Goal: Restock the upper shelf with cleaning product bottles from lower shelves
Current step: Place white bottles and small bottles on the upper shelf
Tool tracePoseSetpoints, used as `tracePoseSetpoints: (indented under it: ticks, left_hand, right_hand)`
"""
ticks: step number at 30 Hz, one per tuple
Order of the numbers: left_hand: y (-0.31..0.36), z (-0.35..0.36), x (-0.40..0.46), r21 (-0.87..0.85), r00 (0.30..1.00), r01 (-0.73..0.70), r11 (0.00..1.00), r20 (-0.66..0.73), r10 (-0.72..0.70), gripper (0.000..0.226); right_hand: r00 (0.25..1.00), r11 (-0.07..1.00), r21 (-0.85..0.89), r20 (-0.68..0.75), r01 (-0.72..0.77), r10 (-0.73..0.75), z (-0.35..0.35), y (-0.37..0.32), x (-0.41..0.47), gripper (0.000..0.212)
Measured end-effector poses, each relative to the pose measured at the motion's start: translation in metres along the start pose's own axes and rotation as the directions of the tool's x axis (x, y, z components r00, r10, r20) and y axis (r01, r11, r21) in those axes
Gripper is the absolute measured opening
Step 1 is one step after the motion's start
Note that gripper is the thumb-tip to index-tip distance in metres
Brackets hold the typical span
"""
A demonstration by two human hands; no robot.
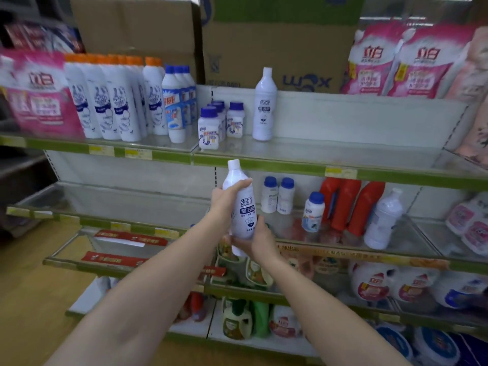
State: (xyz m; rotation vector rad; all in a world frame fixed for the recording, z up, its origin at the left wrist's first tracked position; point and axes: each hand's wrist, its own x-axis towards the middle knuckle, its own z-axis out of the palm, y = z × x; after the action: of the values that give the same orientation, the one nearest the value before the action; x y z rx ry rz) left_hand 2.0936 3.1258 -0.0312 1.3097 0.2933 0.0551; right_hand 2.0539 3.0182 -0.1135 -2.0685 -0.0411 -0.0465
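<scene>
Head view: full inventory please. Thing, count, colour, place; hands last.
held bottle: one, white, upright in both hands before the shelves
matching bottle: one, white, upper shelf, standing alone
orange-capped bottles: a row, count unclear, white, upper shelf left
small blue-capped jars: several, white, upper shelf middle
pink pouches: several, upper shelf both ends
red bottles: three, lower shelf right
cardboard boxes: brown, behind the upper shelf
left hand: grips the bottle's upper body
right hand: grips its base
</scene>
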Motion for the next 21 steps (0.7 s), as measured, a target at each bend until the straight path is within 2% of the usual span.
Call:
tracePoseSetpoints:
  ticks: [3, 5, 7, 9, 12, 17, 21]
  left_hand:
    - [0.032, 0.023, -0.014, 0.006, 0.99, -0.139, 0.99, 0.033, 0.139, 0.049]
    - [0.055, 0.035, -0.019, -0.02, 0.973, -0.229, 0.973, 0.04, 0.229, 0.062]
    - [0.075, 0.044, -0.02, -0.049, 0.96, -0.275, 0.96, 0.047, 0.277, 0.069]
    - [0.093, 0.053, -0.02, -0.079, 0.955, -0.282, 0.956, 0.071, 0.287, 0.066]
    - [0.118, 0.067, -0.018, -0.054, 0.926, -0.356, 0.933, 0.114, 0.359, 0.063]
    - [0.158, 0.092, 0.004, 0.04, 0.871, -0.455, 0.889, 0.226, 0.436, 0.057]
    - [0.175, 0.104, 0.029, 0.086, 0.83, -0.54, 0.837, 0.214, 0.514, 0.037]
  right_hand:
    - [0.996, 0.99, 0.103, 0.007, 0.092, -0.094, -0.02, -0.018, 0.007, 0.069]
    - [0.991, 0.978, 0.171, 0.047, 0.118, -0.128, -0.037, -0.034, 0.014, 0.069]
    - [0.982, 0.964, 0.211, 0.065, 0.163, -0.18, -0.057, -0.05, 0.02, 0.071]
    - [0.977, 0.958, 0.211, 0.044, 0.194, -0.207, -0.076, -0.065, 0.028, 0.072]
    - [0.976, 0.949, 0.226, -0.034, 0.219, -0.217, -0.091, -0.086, 0.041, 0.072]
    - [0.946, 0.947, 0.189, -0.248, 0.259, -0.209, -0.097, -0.115, 0.076, 0.064]
    - [0.922, 0.972, 0.094, -0.348, 0.213, -0.168, -0.111, -0.131, 0.108, 0.064]
